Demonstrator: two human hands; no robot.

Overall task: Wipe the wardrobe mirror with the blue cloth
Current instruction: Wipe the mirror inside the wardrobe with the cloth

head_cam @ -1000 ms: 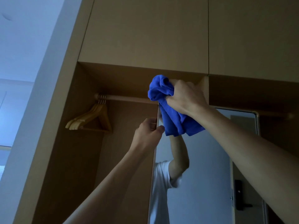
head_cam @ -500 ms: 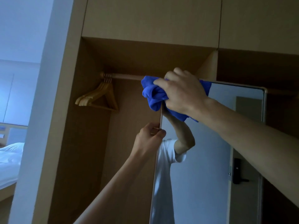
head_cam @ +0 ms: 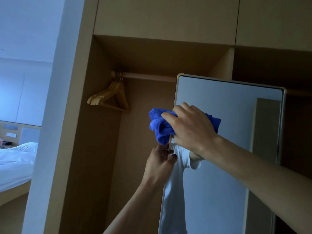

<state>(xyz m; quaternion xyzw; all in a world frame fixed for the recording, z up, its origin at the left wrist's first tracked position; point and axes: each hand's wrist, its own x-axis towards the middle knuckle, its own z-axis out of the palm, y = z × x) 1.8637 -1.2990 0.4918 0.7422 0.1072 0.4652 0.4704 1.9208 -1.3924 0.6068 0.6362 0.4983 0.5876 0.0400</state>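
Wiping at the left edge of the mirror (head_cam: 228,141), seen from the head camera. The right hand (head_cam: 190,127) lies over the bunched blue cloth (head_cam: 158,129), its fingers bent round the cloth and holding it against the upper part of the mirror. The cloth straddles the mirror's left edge: one fold bulges out to the left of the frame, and another shows on the glass to the right of the hand.

Just below the cloth, the left hand (head_cam: 160,162) pinches the same edge, with the thumb on the glass side and the fingers behind the frame. The two hands are close together but apart.

The mirror is a tall panel with a thin pale frame and rounded upper corners, standing in front of the open wardrobe (head_cam: 168,16). The glass reflects a white short-sleeved shirt and a raised arm.

Inside the wardrobe, to the left of the mirror, wooden hangers (head_cam: 109,98) hang bunched together at the left end of the rod (head_cam: 148,76). At far left, beyond a white wall (head_cam: 50,132), a bed (head_cam: 15,159) with white bedding is visible.
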